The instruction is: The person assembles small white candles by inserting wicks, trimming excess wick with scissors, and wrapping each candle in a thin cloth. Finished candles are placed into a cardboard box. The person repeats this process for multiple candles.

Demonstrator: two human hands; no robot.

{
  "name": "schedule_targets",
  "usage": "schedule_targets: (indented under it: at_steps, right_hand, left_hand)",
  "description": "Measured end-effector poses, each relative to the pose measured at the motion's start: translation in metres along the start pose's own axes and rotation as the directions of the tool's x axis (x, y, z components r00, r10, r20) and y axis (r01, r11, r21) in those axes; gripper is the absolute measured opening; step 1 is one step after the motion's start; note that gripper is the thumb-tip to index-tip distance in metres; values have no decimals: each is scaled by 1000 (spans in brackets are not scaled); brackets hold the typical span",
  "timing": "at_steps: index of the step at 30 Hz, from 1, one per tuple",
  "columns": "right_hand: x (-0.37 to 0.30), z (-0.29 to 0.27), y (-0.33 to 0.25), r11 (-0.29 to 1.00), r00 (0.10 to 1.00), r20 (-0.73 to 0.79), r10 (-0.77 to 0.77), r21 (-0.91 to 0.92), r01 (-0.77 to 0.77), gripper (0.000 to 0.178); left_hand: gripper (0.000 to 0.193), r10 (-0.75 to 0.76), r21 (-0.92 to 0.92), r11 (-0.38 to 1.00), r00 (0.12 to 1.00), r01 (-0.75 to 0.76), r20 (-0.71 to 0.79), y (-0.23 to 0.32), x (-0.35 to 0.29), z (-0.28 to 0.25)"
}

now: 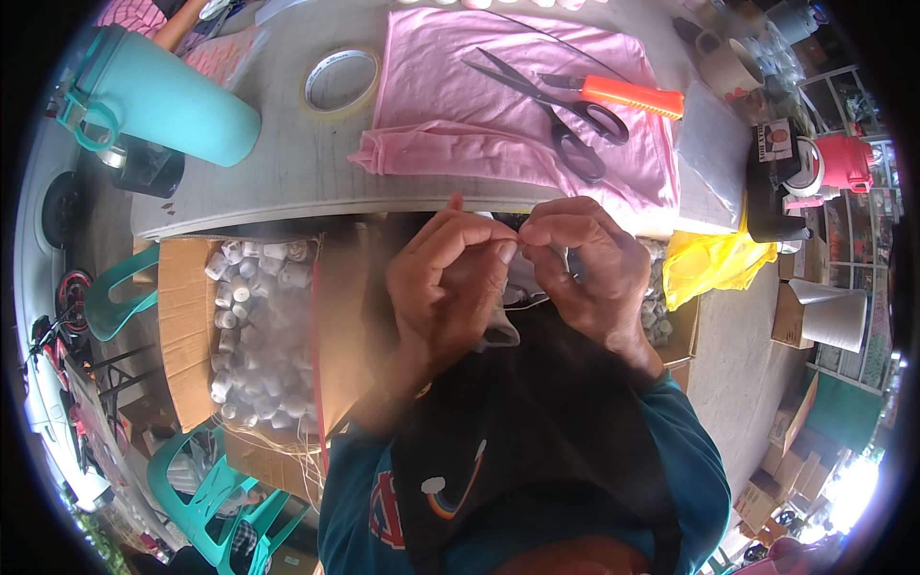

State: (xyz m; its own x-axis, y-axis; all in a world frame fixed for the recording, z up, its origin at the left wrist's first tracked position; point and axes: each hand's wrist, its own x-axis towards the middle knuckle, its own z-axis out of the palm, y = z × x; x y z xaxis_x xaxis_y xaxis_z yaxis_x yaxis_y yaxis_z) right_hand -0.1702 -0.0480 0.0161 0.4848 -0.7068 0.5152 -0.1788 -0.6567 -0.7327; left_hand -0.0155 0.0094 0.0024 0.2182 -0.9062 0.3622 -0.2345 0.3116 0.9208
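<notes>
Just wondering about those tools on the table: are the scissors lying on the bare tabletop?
No, the scissors lie on the pink cloth spread over the table, beside an orange-handled cutter.

My left hand (450, 278) and right hand (585, 268) meet fingertip to fingertip below table edge (287, 206), pinching something small, too tiny to tell. Pink cloth (479, 105) on table, scissors (561, 110) and orange cutter (623, 94) on it. Tape roll (339, 80) beside cloth. Cardboard box (187, 316) of small white spools at left.

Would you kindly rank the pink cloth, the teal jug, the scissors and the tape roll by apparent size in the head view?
1. pink cloth
2. teal jug
3. scissors
4. tape roll, though fisheye bending makes the last two unsure.
</notes>
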Motion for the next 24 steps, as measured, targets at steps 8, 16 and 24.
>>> schedule_targets:
  at_steps: [8, 16, 24]
  right_hand:
    - [-6, -2, 4, 997, 999, -32, 14, -75, -16, 24]
    - [-5, -1, -5, 840, 925, 105, 366, 391, -376, 42]
    - [-17, 10, -8, 657, 769, 390, 506, 403, -637, 47]
  left_hand:
    - [7, -34, -145, 989, 998, 26, -57, -4, -2, -2]
    - [48, -1, -538, 843, 1000, 3, 3, -4, -3, 7]
    - [88, 9, -203, 979, 995, 12, 102, -5, -4, -1]
